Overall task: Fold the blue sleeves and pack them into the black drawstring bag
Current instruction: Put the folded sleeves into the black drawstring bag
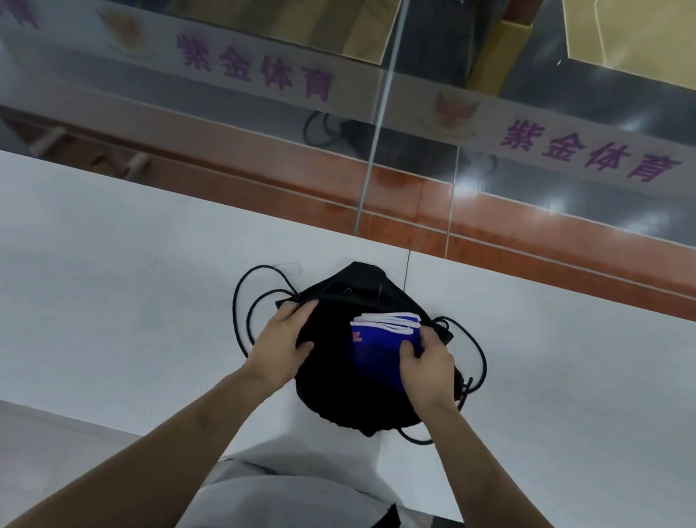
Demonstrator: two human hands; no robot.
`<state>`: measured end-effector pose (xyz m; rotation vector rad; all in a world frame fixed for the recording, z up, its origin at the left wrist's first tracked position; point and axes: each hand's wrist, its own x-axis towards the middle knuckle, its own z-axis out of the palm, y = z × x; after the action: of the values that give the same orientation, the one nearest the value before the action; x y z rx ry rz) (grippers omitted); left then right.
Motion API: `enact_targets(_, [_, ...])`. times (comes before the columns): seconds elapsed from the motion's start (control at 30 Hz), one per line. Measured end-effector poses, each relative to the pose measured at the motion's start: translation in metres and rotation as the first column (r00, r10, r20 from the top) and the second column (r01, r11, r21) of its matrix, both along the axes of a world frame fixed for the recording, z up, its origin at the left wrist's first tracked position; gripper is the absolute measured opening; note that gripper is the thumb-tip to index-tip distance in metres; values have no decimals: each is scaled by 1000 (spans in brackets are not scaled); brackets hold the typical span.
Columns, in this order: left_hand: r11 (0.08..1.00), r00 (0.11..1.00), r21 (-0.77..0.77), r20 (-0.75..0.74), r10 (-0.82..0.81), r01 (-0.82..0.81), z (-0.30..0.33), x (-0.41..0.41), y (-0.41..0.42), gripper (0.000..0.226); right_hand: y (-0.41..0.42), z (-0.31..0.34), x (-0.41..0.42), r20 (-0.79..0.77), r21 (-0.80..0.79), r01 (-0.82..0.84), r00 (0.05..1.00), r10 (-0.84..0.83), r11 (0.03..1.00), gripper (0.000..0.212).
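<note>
The black drawstring bag lies on the white table, its cords looping out on both sides. Folded blue sleeves with white edging and a small orange mark sit in the bag's mouth, partly covered by black fabric. My left hand grips the bag's left rim. My right hand holds the right side of the blue sleeves, fingers curled over them.
A glass partition with purple lettering stands just behind the table's far edge. The table's near edge runs close to my body. Black cord loops lie on the table to either side of the bag.
</note>
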<state>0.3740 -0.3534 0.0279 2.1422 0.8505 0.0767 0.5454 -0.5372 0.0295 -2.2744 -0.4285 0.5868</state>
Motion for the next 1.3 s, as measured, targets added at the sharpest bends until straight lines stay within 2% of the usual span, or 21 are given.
enact_targets(0.1, [997, 1000, -76, 10, -19, 20, 8, -1, 1, 80, 14, 6, -2, -85, 37, 30, 996, -27, 999, 18])
enact_targets(0.2, [990, 999, -135, 49, -24, 30, 15, 0, 1, 80, 29, 6, -10, -156, 18, -56, 986, 58, 998, 16])
enact_targets(0.27, [991, 998, -130, 51, -39, 45, 18, 2, 0, 79, 38, 2, -16, -181, -13, -95, 979, 91, 995, 23])
enact_targets(0.4, [987, 997, -152, 54, -52, 60, 25, 6, -2, 81, 54, -3, -23, -257, -16, -48, 965, 43, 999, 33])
enact_targets(0.57, [983, 994, -163, 88, -67, 80, 34, 7, -3, 82, 63, 0, -25, -53, -57, 68, 996, -71, 996, 33])
enact_targets(0.67, [985, 995, -154, 69, -70, 80, 37, 8, -1, 82, 62, -2, -30, -97, 13, 125, 988, -123, 992, 34])
enact_targets(0.73, [985, 995, -152, 70, -75, 85, 38, 9, -1, 82, 63, -4, -32, -184, 2, 98, 978, -96, 995, 37])
enact_targets(0.83, [982, 993, -160, 75, -88, 100, 40, 8, -5, 81, 64, -8, -31, -307, -67, -47, 951, 24, 997, 35])
enact_targets(0.93, [974, 994, -208, 80, -70, 86, 43, 8, -7, 81, 61, -12, -29, -289, -120, -116, 954, 77, 986, 34])
enact_targets(1.0, [973, 995, -219, 83, -57, 74, 44, 9, -6, 81, 59, -13, -30, -257, -80, -63, 965, 40, 995, 33])
enact_targets(1.1, [975, 996, -214, 67, -52, 65, 41, 7, -6, 81, 58, -11, -36, -338, 21, 14, 941, -6, 1000, 38])
enact_targets(1.17, [977, 997, -205, 53, -55, 64, 39, 3, -6, 80, 57, -12, -39, -371, 11, -40, 928, 42, 999, 36])
enact_targets(1.23, [979, 998, -198, 43, -48, 56, 35, -2, -6, 79, 54, -12, -39, -346, -49, -147, 930, 122, 988, 33])
enact_targets(1.3, [984, 999, -178, 49, -9, 17, 31, -6, -4, 77, 48, -12, -35, -319, -89, -183, 936, 146, 979, 38])
